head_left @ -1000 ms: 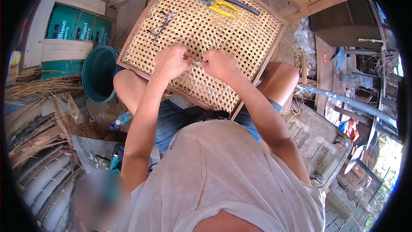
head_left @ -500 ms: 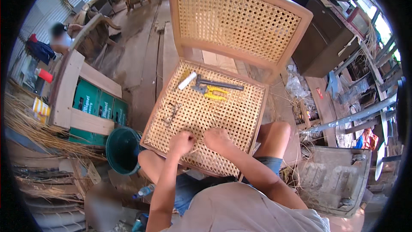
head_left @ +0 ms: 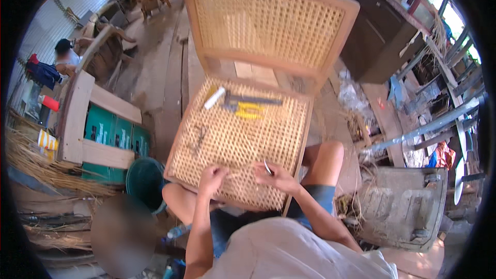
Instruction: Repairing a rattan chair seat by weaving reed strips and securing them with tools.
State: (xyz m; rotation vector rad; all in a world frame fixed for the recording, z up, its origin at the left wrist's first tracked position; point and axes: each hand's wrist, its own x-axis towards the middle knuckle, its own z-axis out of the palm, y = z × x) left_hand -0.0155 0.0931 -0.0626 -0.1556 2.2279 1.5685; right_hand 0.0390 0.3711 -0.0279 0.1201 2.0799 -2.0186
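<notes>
My left hand point(head_left: 211, 180) is closed low on the cane seat point(head_left: 243, 142) of a wooden chair, pinching what looks like a thin pale cane strip. To its right, my right hand point(head_left: 276, 181) grips a slim silvery tool point(head_left: 267, 167) just above the weave. Farther up the seat lie yellow-handled cutters point(head_left: 248, 111), a dark hammer point(head_left: 258, 99), a white cylinder point(head_left: 214, 98) and black-framed eyeglasses point(head_left: 198, 138). The caned backrest point(head_left: 271, 20) stands beyond them. The picture is a little blurred.
At left are a green bucket point(head_left: 142, 196), a wooden frame by green crates point(head_left: 116, 133), loose straw point(head_left: 31, 157) and another person point(head_left: 66, 58). A dark cabinet point(head_left: 372, 28), a pipe point(head_left: 423, 124) and a grey plastic panel point(head_left: 398, 206) are at right.
The view has tilted up, bringing the backrest and room into sight. My right hand has turned and moved slightly right, showing the silvery tool more clearly; my left hand stays closed near the weave.
</notes>
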